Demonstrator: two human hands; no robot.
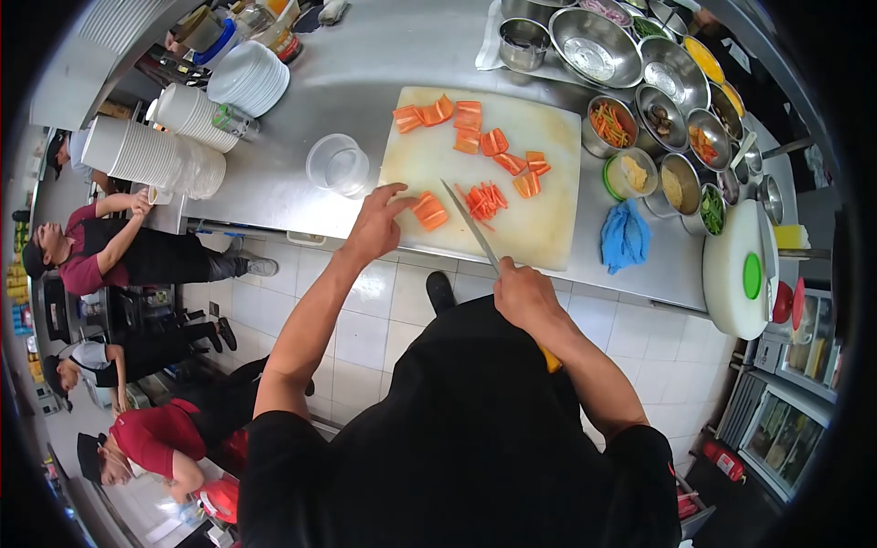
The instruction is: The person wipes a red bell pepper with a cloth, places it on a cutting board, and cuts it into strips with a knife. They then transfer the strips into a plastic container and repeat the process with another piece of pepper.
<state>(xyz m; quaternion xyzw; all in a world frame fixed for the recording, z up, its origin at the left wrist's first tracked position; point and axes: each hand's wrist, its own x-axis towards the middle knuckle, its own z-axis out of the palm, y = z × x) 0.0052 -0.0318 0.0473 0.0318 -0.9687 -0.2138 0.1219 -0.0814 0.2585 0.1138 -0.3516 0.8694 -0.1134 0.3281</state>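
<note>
My right hand [527, 294] is closed around the handle of a kitchen knife [475, 229], its blade slanting up and left over the near part of the white cutting board [420, 119]. Just right of the blade lies a small heap of thin red pepper strips [482, 199]. My left hand [376, 222] has its fingers stretched out over the board's left edge. Its fingertips are beside a flat red pepper piece [429, 211]; whether they touch I cannot tell. Several more pepper pieces [494, 142] lie scattered across the board's far half.
A clear plastic tub [337, 164] stands left of the board. Right of it are a crumpled blue cloth [626, 236] and metal bowls [596, 47] of ingredients. Stacked white containers [151, 160] and plates [248, 78] fill the left. Several people, one in a red shirt [151, 434], stand at left.
</note>
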